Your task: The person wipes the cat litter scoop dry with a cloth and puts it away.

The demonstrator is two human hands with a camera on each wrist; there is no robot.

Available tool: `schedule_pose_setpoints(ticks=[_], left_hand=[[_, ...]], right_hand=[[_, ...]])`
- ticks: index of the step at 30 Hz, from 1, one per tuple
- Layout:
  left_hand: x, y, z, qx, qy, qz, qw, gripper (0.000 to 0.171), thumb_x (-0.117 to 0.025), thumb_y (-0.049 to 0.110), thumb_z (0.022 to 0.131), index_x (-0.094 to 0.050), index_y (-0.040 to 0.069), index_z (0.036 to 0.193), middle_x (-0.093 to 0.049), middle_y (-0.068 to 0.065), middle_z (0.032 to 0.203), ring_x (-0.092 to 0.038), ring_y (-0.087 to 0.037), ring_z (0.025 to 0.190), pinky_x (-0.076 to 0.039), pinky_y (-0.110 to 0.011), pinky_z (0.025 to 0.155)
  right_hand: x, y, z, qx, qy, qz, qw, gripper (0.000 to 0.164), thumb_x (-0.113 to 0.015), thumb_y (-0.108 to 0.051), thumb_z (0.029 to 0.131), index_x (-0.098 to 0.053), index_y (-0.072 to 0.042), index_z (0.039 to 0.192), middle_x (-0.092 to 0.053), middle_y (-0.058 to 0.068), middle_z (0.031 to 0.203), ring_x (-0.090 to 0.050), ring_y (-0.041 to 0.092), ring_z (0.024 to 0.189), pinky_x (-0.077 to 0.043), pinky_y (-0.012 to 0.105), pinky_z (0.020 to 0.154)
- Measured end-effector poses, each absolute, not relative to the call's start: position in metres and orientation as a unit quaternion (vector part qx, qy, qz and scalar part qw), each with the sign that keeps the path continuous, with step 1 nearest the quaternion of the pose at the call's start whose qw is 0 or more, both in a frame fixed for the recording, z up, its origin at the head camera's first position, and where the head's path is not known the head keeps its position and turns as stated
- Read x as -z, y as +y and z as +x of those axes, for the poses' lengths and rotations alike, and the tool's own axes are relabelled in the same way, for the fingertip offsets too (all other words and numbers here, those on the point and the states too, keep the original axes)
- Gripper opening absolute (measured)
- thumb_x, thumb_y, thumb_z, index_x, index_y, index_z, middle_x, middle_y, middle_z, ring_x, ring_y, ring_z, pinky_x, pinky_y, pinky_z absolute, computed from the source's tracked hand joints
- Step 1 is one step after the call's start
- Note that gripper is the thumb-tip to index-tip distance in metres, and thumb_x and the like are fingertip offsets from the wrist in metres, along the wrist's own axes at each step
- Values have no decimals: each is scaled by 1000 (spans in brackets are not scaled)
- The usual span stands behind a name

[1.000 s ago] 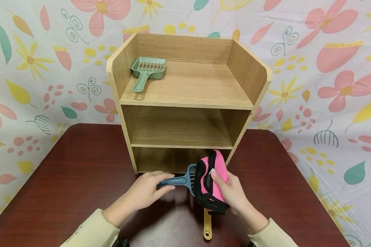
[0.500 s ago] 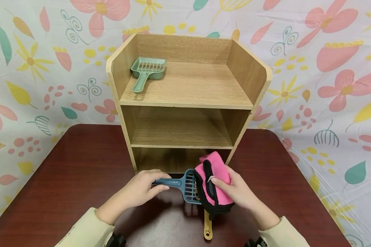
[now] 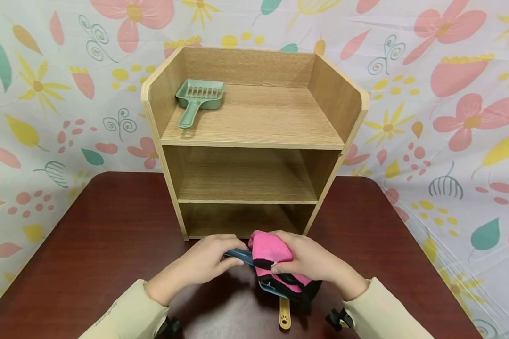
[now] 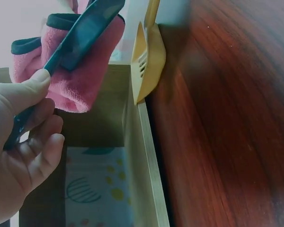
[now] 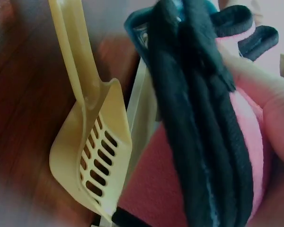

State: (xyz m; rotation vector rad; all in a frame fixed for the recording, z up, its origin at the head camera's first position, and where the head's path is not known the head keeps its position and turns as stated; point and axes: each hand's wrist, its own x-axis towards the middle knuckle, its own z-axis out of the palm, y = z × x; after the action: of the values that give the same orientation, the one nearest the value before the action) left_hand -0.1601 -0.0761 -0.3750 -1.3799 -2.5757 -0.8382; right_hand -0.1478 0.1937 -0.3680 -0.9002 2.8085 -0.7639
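Observation:
My left hand [image 3: 203,263] pinches the handle of a blue slotted litter scoop [image 3: 242,256] between thumb and fingers. My right hand [image 3: 309,258] grips a folded pink cloth with black edging [image 3: 271,247] and holds it against the scoop's head, covering most of it. In the left wrist view, the pink cloth [image 4: 80,90] lies behind the tilted blue scoop [image 4: 90,33]. Below the cloth, a yellow litter scoop [image 3: 284,313] lies on the table with only its handle showing in the head view. Its slotted head [image 5: 97,161] appears in the right wrist view.
A wooden shelf unit [image 3: 252,143] stands on the dark red table [image 3: 123,226], just beyond my hands. On its top board, at the left, sits a green litter scoop with a tray [image 3: 201,96]. Behind everything hangs a floral-patterned cloth [image 3: 441,141].
My right hand has moved left with the pink cloth, over the blue scoop's head, and now lies more on top of it. The left hand keeps its hold on the handle; the scoop has tilted.

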Motion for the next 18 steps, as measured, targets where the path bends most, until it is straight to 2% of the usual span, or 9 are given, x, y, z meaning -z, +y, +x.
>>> schedule_pose_setpoints(ticks=[3, 8, 14, 18], left_hand=[[376, -76, -161, 267, -850, -451, 62, 17, -67, 24, 87, -66, 19, 104, -64, 11, 92, -57, -3, 82, -50, -25, 76], [379, -78, -160, 249, -861, -435, 83, 17, -67, 25, 87, -66, 19, 103, -65, 10, 91, -57, -3, 78, -50, -25, 72], [381, -81, -160, 245, -868, -417, 118, 19, -69, 27, 85, -67, 18, 102, -66, 10, 89, -58, -3, 73, -51, -26, 67], [383, -82, -161, 255, -863, -410, 147, 21, -71, 29, 83, -68, 18, 101, -66, 11, 87, -56, -2, 70, -50, -25, 64]], right_hand=[[369, 190, -149, 222, 931, -290, 11, 54, -74, -37, 79, -53, -21, 127, -64, -7, 109, -56, 6, 86, -48, 29, 76], [375, 192, -151, 219, 936, -271, -54, 43, -76, -26, 78, -60, -23, 118, -67, -8, 100, -59, 7, 80, -50, 29, 72], [385, 197, -152, 293, 925, -226, -86, 35, -76, -21, 79, -64, -19, 111, -65, -8, 81, -52, 6, 67, -44, 21, 61], [391, 201, -152, 352, 912, -182, -105, 34, -76, -14, 77, -65, -14, 109, -66, -4, 80, -53, 7, 69, -47, 21, 63]])
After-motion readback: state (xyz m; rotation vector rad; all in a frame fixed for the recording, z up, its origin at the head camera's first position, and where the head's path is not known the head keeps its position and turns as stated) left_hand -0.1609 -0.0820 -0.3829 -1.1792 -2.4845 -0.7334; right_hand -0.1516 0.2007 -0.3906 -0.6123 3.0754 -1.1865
